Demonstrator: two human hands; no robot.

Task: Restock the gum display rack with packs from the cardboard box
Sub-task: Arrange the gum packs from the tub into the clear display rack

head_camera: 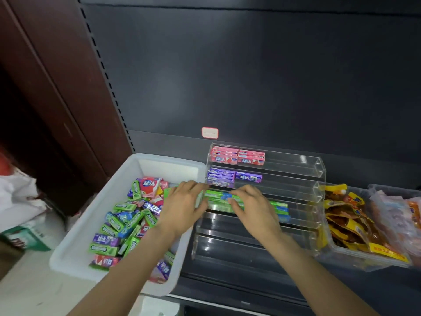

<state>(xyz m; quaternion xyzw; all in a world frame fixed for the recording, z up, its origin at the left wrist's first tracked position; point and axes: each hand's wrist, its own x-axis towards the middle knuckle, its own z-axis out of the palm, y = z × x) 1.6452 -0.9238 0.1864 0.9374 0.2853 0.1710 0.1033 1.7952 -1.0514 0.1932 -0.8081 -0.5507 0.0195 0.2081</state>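
Both hands lay on the third tier of the clear display rack [296, 176], counted from the top. The left hand [182, 208] rested with fingers fairly straight and spread on the left end of the row of green packs [279, 207], its fingertips at the rack's left wall. The right hand [252, 207] lay just to the right of it, fingers stretched flat over the same green row; whether either thumb pinched a pack could not be told, because the palms hid the underside.

Just beyond the fingertips, on the tier above, stood purple packs [230, 176], and above them, on the top tier, pink packs [237, 156]. Both rows filled only the left part of their tiers. The tiers nearer to the person, under the wrists, showed bare clear plastic.

To the left of the left hand, touching the rack's side, stood a white bin [91, 226] holding loose gum packs [127, 222] in green, purple, pink and blue, lying in all directions. The left forearm crossed over its near right corner.

To the right of the right hand, past the rack's end, a clear tray [355, 258] held yellow and brown snack bags [341, 220].
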